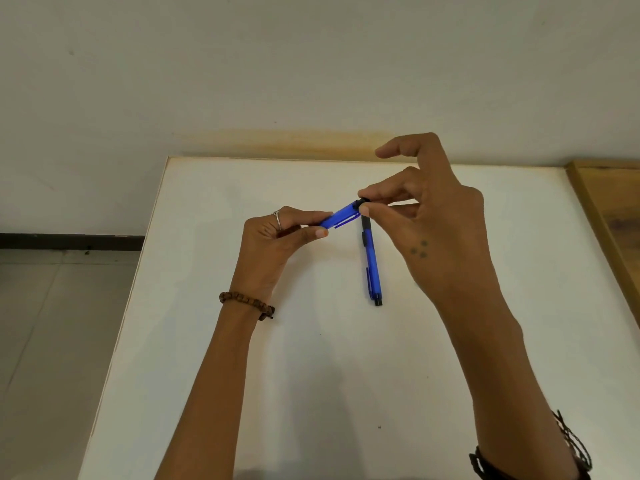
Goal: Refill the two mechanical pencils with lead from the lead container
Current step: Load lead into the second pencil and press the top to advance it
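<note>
while the left hand [277, 233] grips one blue mechanical pencil [337, 218] by its lower barrel, holding it raised above a white table [214, 341] and angled up toward the right, the right hand [429, 220] pinches the pencil's black end cap [361, 203] between thumb and forefinger, its other fingers lifted clear. a second blue mechanical pencil [371, 261] lies flat on the table just below the raised one, pointing roughly toward and away from the person, untouched. the lead container is not visible anywhere in this view (it may be hidden by a hand or lie outside the frame). a beaded bracelet [247, 303] circles the left wrist and a ring [277, 218] sits on a left finger; a dark band [485, 462] shows at the right wrist. a pale wall [311, 64] rises behind the table.

the step in hand looks like working the cap at the top of the first pencil, though whether it is coming off or going on cannot be told. to do it well, the left hand should keep the barrel steady and avoid squeezing the clip, while the right moves the cap straight along the pencil's axis rather than bending it sideways. keeping the open end tilted upward would stop any lead inside from sliding out, and a freed cap is best set down somewhere close on the table, since it is small and could roll off.
</note>
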